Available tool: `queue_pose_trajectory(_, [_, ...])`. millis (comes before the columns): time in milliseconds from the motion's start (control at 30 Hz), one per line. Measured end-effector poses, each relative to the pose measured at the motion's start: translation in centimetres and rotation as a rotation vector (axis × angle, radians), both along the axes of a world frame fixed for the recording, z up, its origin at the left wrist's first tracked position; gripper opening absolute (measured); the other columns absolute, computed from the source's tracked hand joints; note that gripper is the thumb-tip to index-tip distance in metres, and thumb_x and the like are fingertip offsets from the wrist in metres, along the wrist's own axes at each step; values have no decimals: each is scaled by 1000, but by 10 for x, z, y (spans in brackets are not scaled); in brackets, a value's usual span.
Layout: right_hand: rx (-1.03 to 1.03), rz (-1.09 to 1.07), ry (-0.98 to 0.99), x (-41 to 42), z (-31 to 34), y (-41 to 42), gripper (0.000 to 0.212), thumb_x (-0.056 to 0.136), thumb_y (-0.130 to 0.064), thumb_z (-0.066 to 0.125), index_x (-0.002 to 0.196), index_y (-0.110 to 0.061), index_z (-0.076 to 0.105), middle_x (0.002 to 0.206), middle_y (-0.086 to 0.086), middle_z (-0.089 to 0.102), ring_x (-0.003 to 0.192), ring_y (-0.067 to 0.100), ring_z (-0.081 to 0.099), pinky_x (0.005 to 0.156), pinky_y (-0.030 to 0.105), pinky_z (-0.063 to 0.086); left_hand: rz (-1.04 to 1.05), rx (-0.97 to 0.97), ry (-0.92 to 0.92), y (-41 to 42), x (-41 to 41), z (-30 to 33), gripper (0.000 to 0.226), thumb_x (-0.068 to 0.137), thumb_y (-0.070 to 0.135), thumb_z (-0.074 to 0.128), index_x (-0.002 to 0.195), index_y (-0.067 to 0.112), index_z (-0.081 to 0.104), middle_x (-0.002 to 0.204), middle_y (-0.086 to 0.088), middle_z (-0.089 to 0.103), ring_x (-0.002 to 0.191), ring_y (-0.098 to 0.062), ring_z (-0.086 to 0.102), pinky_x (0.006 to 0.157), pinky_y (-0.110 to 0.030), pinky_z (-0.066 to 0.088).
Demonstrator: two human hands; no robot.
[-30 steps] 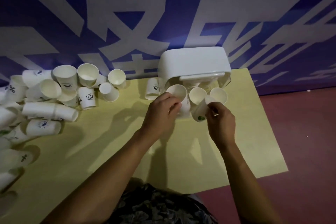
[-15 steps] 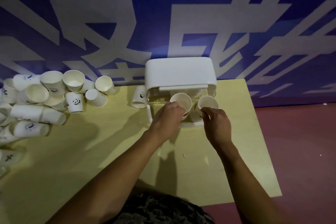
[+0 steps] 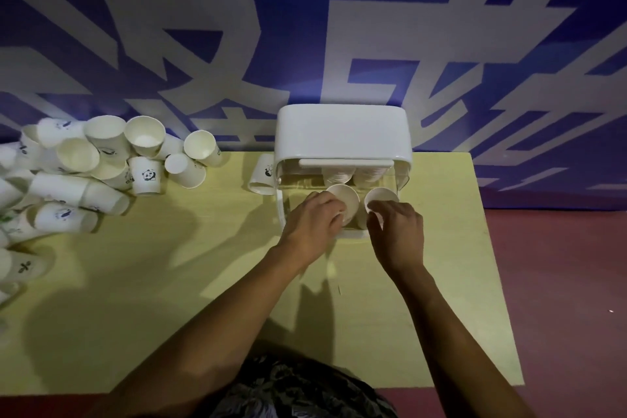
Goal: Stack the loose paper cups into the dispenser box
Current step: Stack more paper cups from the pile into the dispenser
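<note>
Head view: two paper cups are held at the open front of the white dispenser box (image 3: 341, 132), which stands at the back of the yellow table (image 3: 169, 282). The left cup (image 3: 344, 197) is gripped by the left hand (image 3: 314, 226), the right cup (image 3: 381, 197) by the right hand (image 3: 398, 234). Stacked cups (image 3: 353, 175) are seen inside. A heap of loose cups (image 3: 84, 173) lies far left; one panda-printed cup (image 3: 263, 173) lies just beside the box.
</note>
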State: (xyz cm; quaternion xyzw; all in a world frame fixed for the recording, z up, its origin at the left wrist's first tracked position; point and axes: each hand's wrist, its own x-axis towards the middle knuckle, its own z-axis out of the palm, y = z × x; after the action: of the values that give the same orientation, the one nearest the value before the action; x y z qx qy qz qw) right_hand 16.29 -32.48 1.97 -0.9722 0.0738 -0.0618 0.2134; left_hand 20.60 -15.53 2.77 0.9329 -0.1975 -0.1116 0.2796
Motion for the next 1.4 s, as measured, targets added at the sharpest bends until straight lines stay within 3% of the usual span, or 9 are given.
queue_pose_trajectory(200, [234,122,-56,7,12,65,12,85,-9,64,94,-15,71,87,2,70,82,24,59,64,31,47,214,18,-33,79,-7,-1,20,92,21,51,103,19,68,105,5,63,94,-17,57,77,-32,49])
queue_pose_trajectory(500, [413,126,306,42,-12,172,15,90,-17,58,91,-16,73,82,2,71,73,20,64,66,28,45,487,168,16,212,31,-21,37,90,24,57,127,16,56,121,-7,59,109,-27,55,85,-39,49])
queue_pose_trajectory(600, [704,-108,456,59,-23,200,16,89,-16,58,86,-14,74,83,8,72,76,25,64,73,37,52,495,202,49,242,50,-32,45,89,23,58,133,14,50,130,-10,51,115,-31,49,89,-42,47])
queue_pose_trajectory(700, [1167,-432,571,76,-27,224,13,92,-12,60,88,-7,71,85,12,69,73,17,61,68,27,53,502,208,54,263,71,-44,50,87,19,60,136,14,46,136,-11,44,121,-33,43,91,-44,46])
queue_pose_trajectory(867, [1486,-757,511,109,-50,244,4,91,-8,61,90,-5,63,73,7,59,64,13,54,70,25,50,410,237,37,281,104,-63,60,86,17,61,142,18,38,148,-7,32,129,-33,35,100,-44,41])
queue_pose_trajectory(967, [1632,-910,432,127,-65,250,14,92,-10,62,105,-5,58,70,5,55,54,9,51,58,21,48,372,260,82,285,116,-72,56,86,19,61,138,20,41,148,-6,30,127,-32,36,92,-44,47])
queue_pose_trajectory(1200, [1583,-966,462,134,-86,254,21,91,-13,61,112,-9,60,87,7,66,75,15,63,71,28,51,394,262,110,290,114,-78,40,83,20,65,118,12,49,122,-13,46,111,-34,45,77,-44,47])
queue_pose_trajectory(1300, [1508,-913,482,126,-87,255,20,87,-9,62,107,-5,63,90,9,68,84,17,66,72,27,51,409,237,91,293,105,-78,58,82,21,67,133,18,39,119,-12,50,110,-33,47,75,-44,48])
queue_pose_trajectory(1400, [1476,-883,483,112,-87,256,28,88,-7,56,115,-6,61,100,11,67,90,18,66,78,27,52,356,240,121,291,101,-80,82,79,26,72,146,25,25,142,-9,34,124,-33,37,87,-44,48])
